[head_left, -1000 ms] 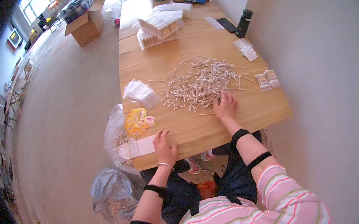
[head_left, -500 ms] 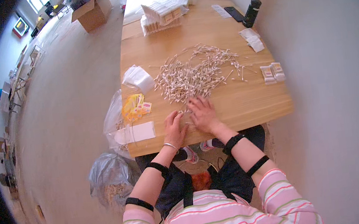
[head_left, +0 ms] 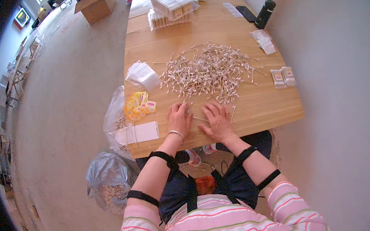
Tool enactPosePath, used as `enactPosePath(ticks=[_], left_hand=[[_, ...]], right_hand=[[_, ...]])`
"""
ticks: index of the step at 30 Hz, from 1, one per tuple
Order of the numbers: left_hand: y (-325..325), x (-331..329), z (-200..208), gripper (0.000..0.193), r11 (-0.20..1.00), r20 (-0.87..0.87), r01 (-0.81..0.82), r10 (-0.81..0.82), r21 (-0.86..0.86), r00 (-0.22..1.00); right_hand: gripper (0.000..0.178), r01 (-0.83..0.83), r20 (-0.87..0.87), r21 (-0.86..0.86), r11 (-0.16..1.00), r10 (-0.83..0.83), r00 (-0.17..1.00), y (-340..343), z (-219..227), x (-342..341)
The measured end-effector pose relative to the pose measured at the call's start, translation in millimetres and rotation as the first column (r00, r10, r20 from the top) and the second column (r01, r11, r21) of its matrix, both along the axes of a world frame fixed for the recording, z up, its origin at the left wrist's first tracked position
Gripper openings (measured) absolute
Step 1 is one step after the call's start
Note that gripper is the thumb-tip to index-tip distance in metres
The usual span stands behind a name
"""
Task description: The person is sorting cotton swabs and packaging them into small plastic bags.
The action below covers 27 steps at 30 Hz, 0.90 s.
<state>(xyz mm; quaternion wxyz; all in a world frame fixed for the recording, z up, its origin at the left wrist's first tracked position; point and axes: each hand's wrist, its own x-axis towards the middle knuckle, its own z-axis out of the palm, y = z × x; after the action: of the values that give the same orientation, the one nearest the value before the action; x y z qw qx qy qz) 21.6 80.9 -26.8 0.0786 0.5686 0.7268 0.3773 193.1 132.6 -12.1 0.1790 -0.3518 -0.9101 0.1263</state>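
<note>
A loose pile of white-tipped cotton swabs (head_left: pixel 207 69) covers the middle of the wooden table (head_left: pixel 266 108). Just below its near edge, my left hand (head_left: pixel 179 118) rests with curled fingers; swab tips show by its fingertips, but what lies under them is hidden. My right hand (head_left: pixel 217 121) is on the tabletop beside it, fingers bent and apart, thumb pointing toward the left hand. One stray swab (head_left: pixel 201 119) lies in the gap between both hands. Another single swab (head_left: pixel 233 114) is just right of my right hand.
Left of the pile are clear plastic bags (head_left: pixel 143 75), yellow labels (head_left: pixel 138 106) and a white card (head_left: pixel 146 132). Small swab packs (head_left: pixel 283 77) sit at the right edge. Farther back are stacked packs (head_left: pixel 173 9), a phone (head_left: pixel 245 13) and a black bottle (head_left: pixel 265 14).
My right hand has drawn back from the pile toward me and to the right, and my left hand has shifted slightly forward. The gap between them has widened; some swabs lie nearer.
</note>
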Motion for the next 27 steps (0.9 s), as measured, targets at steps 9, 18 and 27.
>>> enactPosePath(ticks=[9, 18, 27], left_hand=[[-7, -2, -19, 0.009, 0.995, 0.082, 0.033, -0.040, 0.092, 0.996], [-41, 1, -10, 0.011, 0.991, 0.022, 0.117, -0.118, 0.059, 0.993], [-55, -7, -18, 0.026, 0.999, 0.014, 0.035, -0.035, 0.037, 0.999]], right_hand=[[0.047, 0.413, -0.146, 0.121, 0.903, -0.395, 0.907, 46, -17, 20], [0.023, 0.187, -0.136, 0.047, 0.981, -0.179, 0.974, 15, -19, -21], [0.050, 0.263, -0.225, -0.041, 0.964, -0.265, 0.938, -11, 10, -12]])
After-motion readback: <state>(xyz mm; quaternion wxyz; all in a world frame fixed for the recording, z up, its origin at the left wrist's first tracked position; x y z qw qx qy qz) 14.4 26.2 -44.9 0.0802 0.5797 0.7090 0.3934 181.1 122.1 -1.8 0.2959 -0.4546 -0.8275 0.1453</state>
